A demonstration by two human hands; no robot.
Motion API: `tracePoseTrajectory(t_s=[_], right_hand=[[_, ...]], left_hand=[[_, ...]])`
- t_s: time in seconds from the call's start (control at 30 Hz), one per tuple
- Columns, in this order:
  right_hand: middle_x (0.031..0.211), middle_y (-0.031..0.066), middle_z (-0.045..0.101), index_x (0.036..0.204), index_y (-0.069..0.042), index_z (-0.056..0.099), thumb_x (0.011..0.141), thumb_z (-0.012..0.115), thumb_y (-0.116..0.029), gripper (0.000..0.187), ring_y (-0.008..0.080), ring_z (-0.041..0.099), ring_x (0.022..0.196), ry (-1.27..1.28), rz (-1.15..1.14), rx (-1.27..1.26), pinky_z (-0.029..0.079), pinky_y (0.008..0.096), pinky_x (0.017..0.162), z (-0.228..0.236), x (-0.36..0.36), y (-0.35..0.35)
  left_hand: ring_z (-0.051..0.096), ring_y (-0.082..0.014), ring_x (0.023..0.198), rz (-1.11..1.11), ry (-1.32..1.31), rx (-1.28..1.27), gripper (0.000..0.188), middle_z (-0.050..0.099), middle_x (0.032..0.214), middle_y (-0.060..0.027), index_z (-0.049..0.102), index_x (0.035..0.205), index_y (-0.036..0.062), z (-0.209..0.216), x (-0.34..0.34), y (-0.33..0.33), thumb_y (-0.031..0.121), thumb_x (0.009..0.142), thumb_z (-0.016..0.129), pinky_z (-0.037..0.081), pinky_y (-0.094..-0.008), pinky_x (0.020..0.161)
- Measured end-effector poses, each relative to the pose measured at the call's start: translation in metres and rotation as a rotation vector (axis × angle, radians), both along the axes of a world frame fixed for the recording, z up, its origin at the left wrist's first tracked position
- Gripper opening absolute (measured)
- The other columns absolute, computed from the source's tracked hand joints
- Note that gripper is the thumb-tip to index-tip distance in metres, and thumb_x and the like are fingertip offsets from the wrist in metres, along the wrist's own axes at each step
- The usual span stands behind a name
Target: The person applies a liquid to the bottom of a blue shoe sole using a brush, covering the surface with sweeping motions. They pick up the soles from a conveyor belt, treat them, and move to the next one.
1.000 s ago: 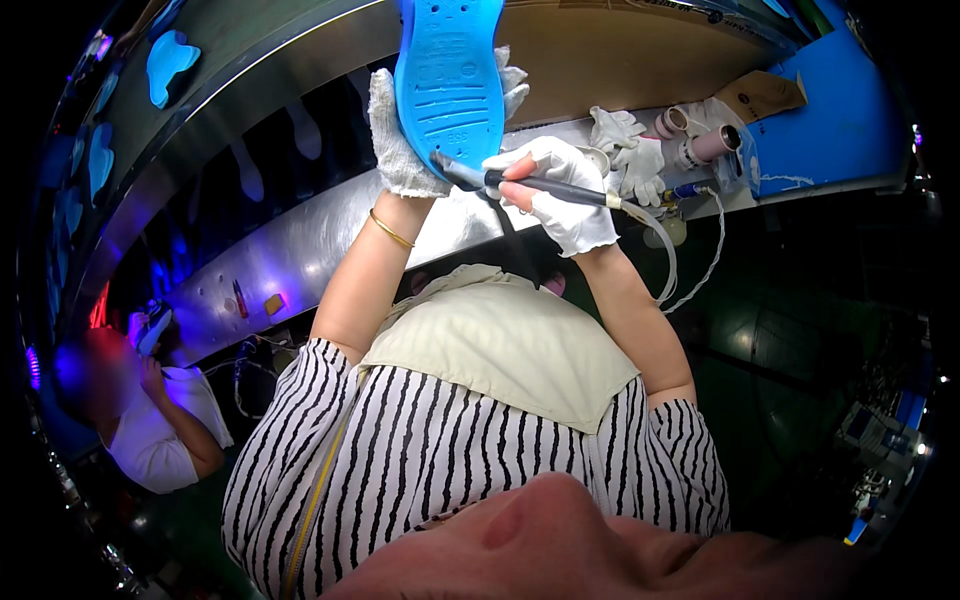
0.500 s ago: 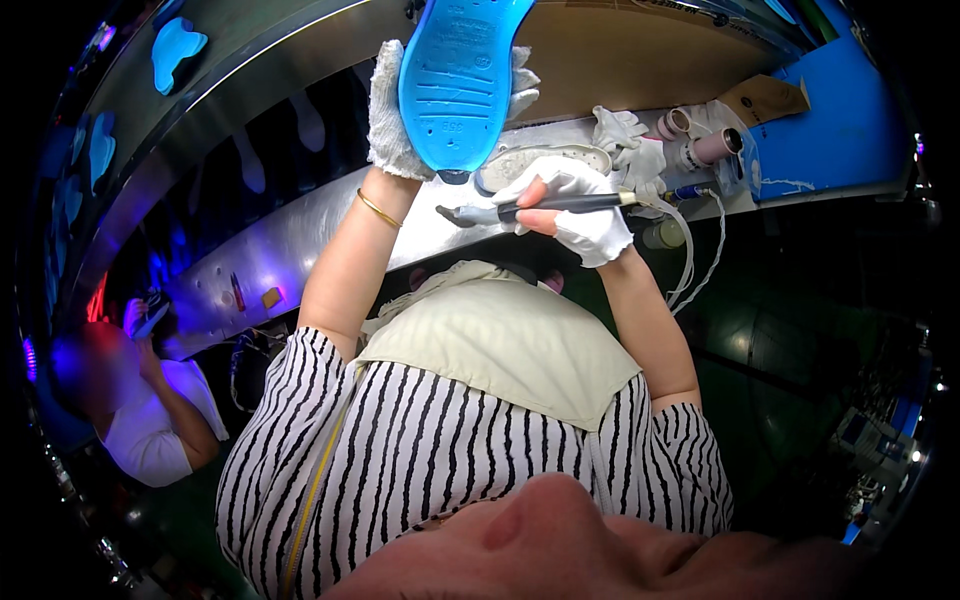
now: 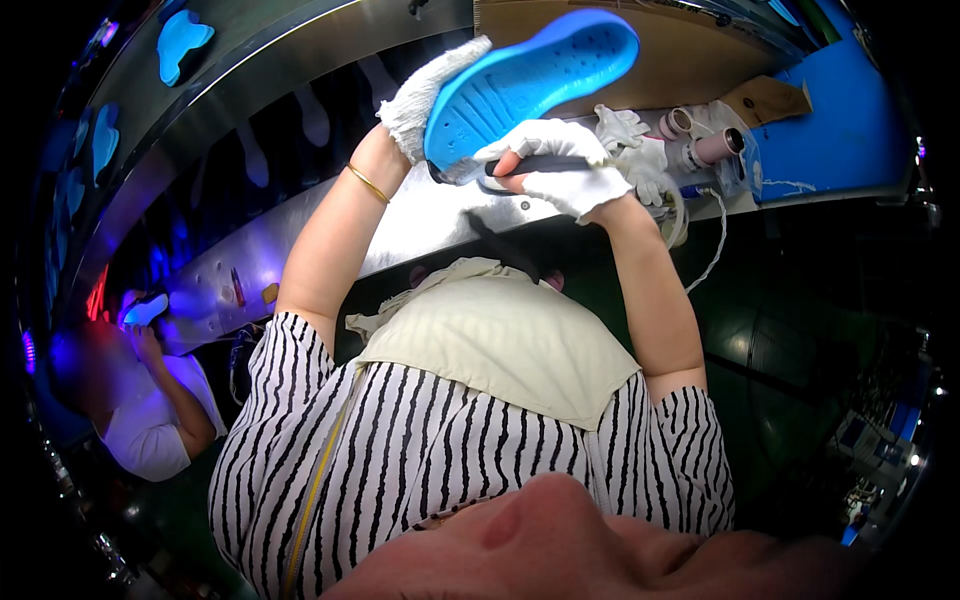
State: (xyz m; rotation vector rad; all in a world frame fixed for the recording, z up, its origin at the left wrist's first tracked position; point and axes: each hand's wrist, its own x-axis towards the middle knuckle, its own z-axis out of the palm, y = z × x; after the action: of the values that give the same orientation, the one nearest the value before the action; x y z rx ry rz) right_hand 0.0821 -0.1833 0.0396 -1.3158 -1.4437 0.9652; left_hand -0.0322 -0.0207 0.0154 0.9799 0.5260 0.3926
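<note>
My left hand (image 3: pixel 436 98), in a white knit glove, grips a blue shoe sole (image 3: pixel 520 90) from behind at its left side. The sole is tilted, heel toward me and toe up to the right. In my right hand (image 3: pixel 580 170), gloved in white with bare fingertips showing, is a dark-handled brush (image 3: pixel 545 164). It lies close to the sole's heel edge; its bristles are hard to see there, so contact is unclear. Below both hands is the pale metal bench (image 3: pixel 400 232).
Spare white gloves (image 3: pixel 645 155) lie beside a pink cup (image 3: pixel 715 148) on the bench's right. Behind stand a cardboard sheet (image 3: pixel 660 65) and a blue panel (image 3: pixel 845 120). White tubing (image 3: pixel 719 245) hangs off the edge. Blue soles (image 3: pixel 184 46) line the left; a co-worker (image 3: pixel 160 415) sits there.
My left hand has turned the sole, its toe swinging right and its whole underside coming into view. My right hand has brought the brush up to the heel.
</note>
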Motion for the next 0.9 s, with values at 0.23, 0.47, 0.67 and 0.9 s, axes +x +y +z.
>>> tracePoseTrajectory(t_s=[0.23,0.47,0.67,0.9], right_hand=[[0.087,0.0084,0.068,0.079,-0.001,0.064,0.069,0.068,0.006,0.013,0.0152,0.063,0.082,0.066,0.003,-0.04,0.051,0.0256,0.076,0.012,0.008,-0.002],[0.086,0.008,0.068,0.076,-0.003,0.065,0.069,0.067,0.005,0.011,0.0165,0.064,0.086,-0.062,-0.009,-0.1,0.051,0.027,0.078,0.015,0.027,-0.013],[0.084,0.0079,0.067,0.074,-0.002,0.064,0.067,0.067,0.006,0.012,0.0171,0.063,0.081,-0.221,-0.09,-0.094,0.051,0.0276,0.075,0.028,0.035,-0.023],[0.089,0.0082,0.066,0.084,-0.001,0.063,0.074,0.069,0.005,0.013,0.0123,0.062,0.074,0.153,-0.305,0.138,0.05,0.0245,0.067,0.013,-0.007,-0.028]], left_hand=[[0.063,-0.0248,0.093,-0.185,0.118,0.019,0.055,0.063,0.106,-0.015,0.061,0.115,0.008,0.011,-0.003,-0.01,0.05,0.08,0.062,0.055,-0.0335,0.07],[0.061,-0.0267,0.098,-0.338,0.195,0.091,0.057,0.061,0.113,-0.0138,0.058,0.121,0.011,-0.001,-0.001,-0.001,0.053,0.082,0.059,0.055,-0.0367,0.075],[0.066,-0.0252,0.084,-0.315,0.19,0.067,0.054,0.064,0.105,-0.0147,0.06,0.117,0.0081,0.011,-0.007,-0.004,0.051,0.083,0.059,0.056,-0.0327,0.066],[0.06,-0.0343,0.102,-0.225,-0.431,-0.377,0.07,0.053,0.12,-0.0256,0.04,0.131,0.0001,-0.012,-0.007,-0.019,0.057,0.09,0.038,0.052,-0.0432,0.086]])
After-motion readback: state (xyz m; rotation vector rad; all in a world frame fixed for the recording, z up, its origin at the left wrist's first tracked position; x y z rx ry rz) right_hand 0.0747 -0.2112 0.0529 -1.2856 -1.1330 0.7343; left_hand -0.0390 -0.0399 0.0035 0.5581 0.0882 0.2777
